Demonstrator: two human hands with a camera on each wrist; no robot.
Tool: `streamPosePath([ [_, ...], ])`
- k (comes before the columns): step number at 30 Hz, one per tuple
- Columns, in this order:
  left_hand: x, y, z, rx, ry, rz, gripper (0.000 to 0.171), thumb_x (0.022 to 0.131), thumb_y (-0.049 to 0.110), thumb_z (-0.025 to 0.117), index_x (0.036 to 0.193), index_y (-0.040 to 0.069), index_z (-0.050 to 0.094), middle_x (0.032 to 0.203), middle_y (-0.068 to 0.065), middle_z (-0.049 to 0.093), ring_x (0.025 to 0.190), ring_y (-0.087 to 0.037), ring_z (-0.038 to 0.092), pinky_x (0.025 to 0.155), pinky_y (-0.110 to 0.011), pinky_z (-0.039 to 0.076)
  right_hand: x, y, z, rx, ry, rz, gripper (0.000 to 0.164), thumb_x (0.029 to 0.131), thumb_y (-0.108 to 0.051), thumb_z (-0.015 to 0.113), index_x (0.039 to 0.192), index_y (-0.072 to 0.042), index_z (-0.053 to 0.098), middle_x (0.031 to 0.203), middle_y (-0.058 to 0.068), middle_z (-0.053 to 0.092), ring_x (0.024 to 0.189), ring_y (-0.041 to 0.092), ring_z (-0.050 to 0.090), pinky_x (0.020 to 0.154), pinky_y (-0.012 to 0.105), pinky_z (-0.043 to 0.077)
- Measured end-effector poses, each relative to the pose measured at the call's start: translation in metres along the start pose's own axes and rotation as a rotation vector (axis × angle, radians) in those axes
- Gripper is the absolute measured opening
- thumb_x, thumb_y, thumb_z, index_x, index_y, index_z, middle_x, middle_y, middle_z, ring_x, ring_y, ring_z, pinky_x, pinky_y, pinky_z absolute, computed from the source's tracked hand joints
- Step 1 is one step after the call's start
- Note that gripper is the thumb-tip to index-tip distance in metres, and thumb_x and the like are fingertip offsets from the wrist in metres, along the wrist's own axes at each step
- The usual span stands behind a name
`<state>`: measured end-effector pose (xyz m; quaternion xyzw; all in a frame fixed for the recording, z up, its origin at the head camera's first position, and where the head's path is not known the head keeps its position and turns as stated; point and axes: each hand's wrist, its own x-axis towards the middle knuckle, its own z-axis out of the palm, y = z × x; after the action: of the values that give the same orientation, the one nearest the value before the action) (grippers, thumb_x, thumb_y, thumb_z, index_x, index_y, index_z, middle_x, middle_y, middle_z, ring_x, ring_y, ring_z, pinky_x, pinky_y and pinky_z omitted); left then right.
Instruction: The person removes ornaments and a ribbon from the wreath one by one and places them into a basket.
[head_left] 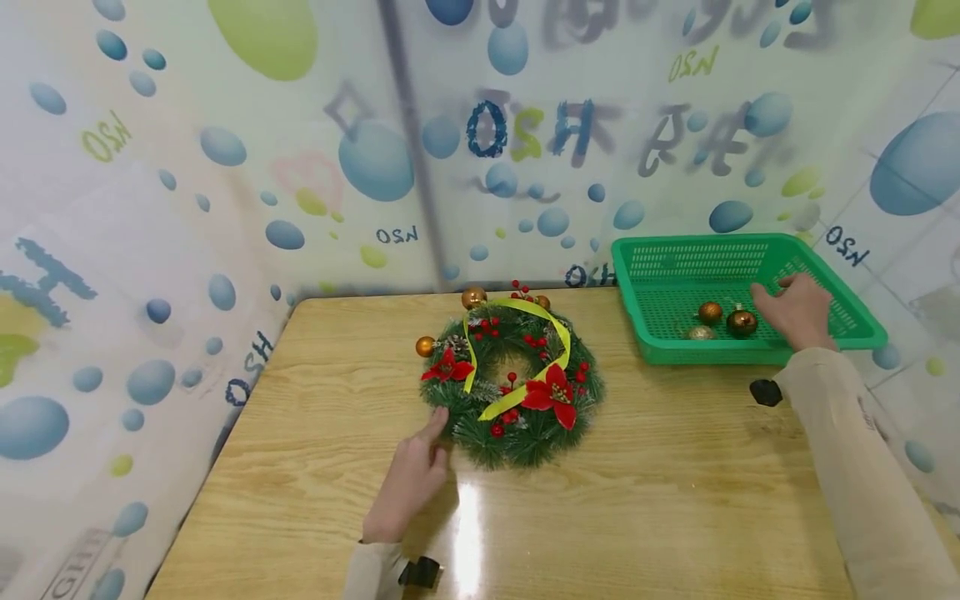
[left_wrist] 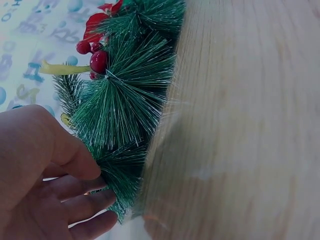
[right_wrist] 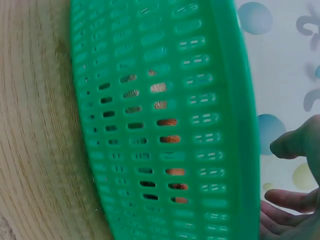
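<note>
L hand point(head_left: 411, 477): fingers fairly straight, touching round green bristly wreath point(head_left: 483, 435)
R hand point(head_left: 801, 310): fingers parted, over rect. green plastic basket point(head_left: 697, 353)
Basket: shiny round copper-brown balls point(head_left: 742, 323) inside

Left hand point(left_wrist: 55, 182) near, fingers loosely bent, tips at edge of green wreath point(left_wrist: 122, 107). Wreath lies on wood table point(left_wrist: 240, 120). Cluster of red berries point(left_wrist: 98, 62) on wreath, yellow ribbon point(left_wrist: 62, 68) end jutting beside them; red flower point(left_wrist: 94, 28) farther off. Spotted wall point(left_wrist: 30, 50) on far side, beyond wreath.
</note>
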<state>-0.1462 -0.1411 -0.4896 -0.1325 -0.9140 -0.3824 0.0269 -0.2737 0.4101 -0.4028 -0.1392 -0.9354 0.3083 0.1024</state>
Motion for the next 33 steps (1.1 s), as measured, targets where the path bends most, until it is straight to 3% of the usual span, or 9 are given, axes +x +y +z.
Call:
streamPosePath([
  [4, 0.0, 0.0, 0.0, -0.003, 0.003, 0.0, 0.065, 0.087, -0.011, 0.055, 0.15, -0.005, 0.041, 0.156, -0.026, 0.038, 0.042, 0.001, 0.031, 0.042, -0.017, 0.041, -0.01, -0.008, 0.001, 0.036, 0.016, -0.041, 0.073, 0.103, -0.042, 0.04, 0.142, 0.02, 0.037, 0.129, 0.043, 0.049, 0.116, 0.057, 0.046, 0.102, 0.071, 0.034],
  [8, 0.0, -0.001, 0.001, -0.01, -0.007, -0.019, 0.065, 0.088, -0.011, 0.055, 0.151, -0.004, 0.04, 0.157, -0.024, 0.037, 0.042, 0.0, 0.031, 0.043, -0.018, 0.041, -0.032, -0.025, 0.007, 0.077, 0.059, -0.124, 0.066, 0.104, -0.038, 0.043, 0.142, 0.016, 0.041, 0.128, 0.039, 0.054, 0.116, 0.052, 0.052, 0.095, 0.066, 0.042],
  [11, 0.0, 0.0, 0.0, -0.011, -0.017, -0.035, 0.066, 0.088, -0.01, 0.055, 0.152, -0.003, 0.039, 0.158, -0.023, 0.037, 0.043, 0.0, 0.032, 0.044, -0.019, 0.042, -0.051, -0.042, 0.014, 0.111, 0.111, -0.217, 0.056, 0.103, -0.033, 0.048, 0.137, 0.012, 0.048, 0.123, 0.034, 0.06, 0.107, 0.046, 0.058, 0.084, 0.044, 0.051],
  [14, 0.0, 0.001, 0.0, -0.014, -0.027, -0.048, 0.066, 0.089, -0.009, 0.054, 0.153, -0.002, 0.038, 0.159, -0.022, 0.036, 0.044, 0.0, 0.032, 0.044, -0.019, 0.042, -0.07, -0.06, 0.022, 0.14, 0.149, -0.314, 0.048, 0.101, -0.027, 0.054, 0.132, 0.01, 0.054, 0.117, 0.031, 0.064, 0.101, 0.042, 0.062, 0.077, 0.018, 0.045],
  [17, 0.0, 0.002, 0.0, -0.019, -0.035, -0.06, 0.066, 0.09, -0.008, 0.054, 0.153, -0.001, 0.037, 0.159, -0.021, 0.035, 0.044, 0.0, 0.032, 0.044, -0.019, 0.042, -0.086, -0.075, 0.032, 0.176, 0.155, -0.376, 0.043, 0.1, -0.023, 0.057, 0.129, 0.009, 0.058, 0.114, 0.029, 0.066, 0.1, 0.041, 0.064, 0.075, 0.009, 0.04],
  [19, 0.0, 0.003, 0.0, -0.017, -0.032, -0.056, 0.065, 0.09, -0.008, 0.054, 0.153, -0.002, 0.038, 0.159, -0.021, 0.035, 0.044, 0.0, 0.031, 0.043, -0.019, 0.042, -0.095, -0.083, 0.039, 0.188, 0.155, -0.407, 0.04, 0.1, -0.021, 0.058, 0.128, 0.008, 0.06, 0.113, 0.027, 0.067, 0.1, 0.04, 0.065, 0.079, 0.015, 0.047],
  [21, 0.0, 0.003, 0.0, -0.022, -0.03, -0.056, 0.065, 0.09, -0.008, 0.054, 0.153, -0.002, 0.038, 0.159, -0.022, 0.035, 0.043, 0.0, 0.031, 0.043, -0.019, 0.041, -0.1, -0.089, 0.047, 0.197, 0.153, -0.438, 0.038, 0.099, -0.019, 0.059, 0.126, 0.009, 0.061, 0.112, 0.027, 0.068, 0.098, 0.04, 0.066, 0.081, 0.029, 0.053],
  [24, 0.0, 0.002, 0.0, -0.028, -0.027, -0.053, 0.065, 0.09, -0.007, 0.054, 0.153, -0.002, 0.038, 0.158, -0.022, 0.036, 0.043, 0.0, 0.03, 0.042, -0.019, 0.041, -0.105, -0.095, 0.06, 0.202, 0.149, -0.48, 0.036, 0.098, -0.014, 0.061, 0.125, 0.01, 0.061, 0.111, 0.028, 0.068, 0.097, 0.04, 0.067, 0.082, 0.048, 0.054],
  [33, 0.0, 0.001, 0.0, -0.028, -0.02, -0.035, 0.064, 0.089, -0.009, 0.053, 0.152, -0.003, 0.039, 0.157, -0.023, 0.037, 0.042, 0.0, 0.029, 0.041, -0.019, 0.04, -0.122, -0.105, 0.09, 0.239, 0.087, -0.484, 0.034, 0.098, -0.011, 0.061, 0.123, 0.012, 0.06, 0.113, 0.029, 0.067, 0.096, 0.041, 0.067, 0.082, 0.055, 0.058],
])
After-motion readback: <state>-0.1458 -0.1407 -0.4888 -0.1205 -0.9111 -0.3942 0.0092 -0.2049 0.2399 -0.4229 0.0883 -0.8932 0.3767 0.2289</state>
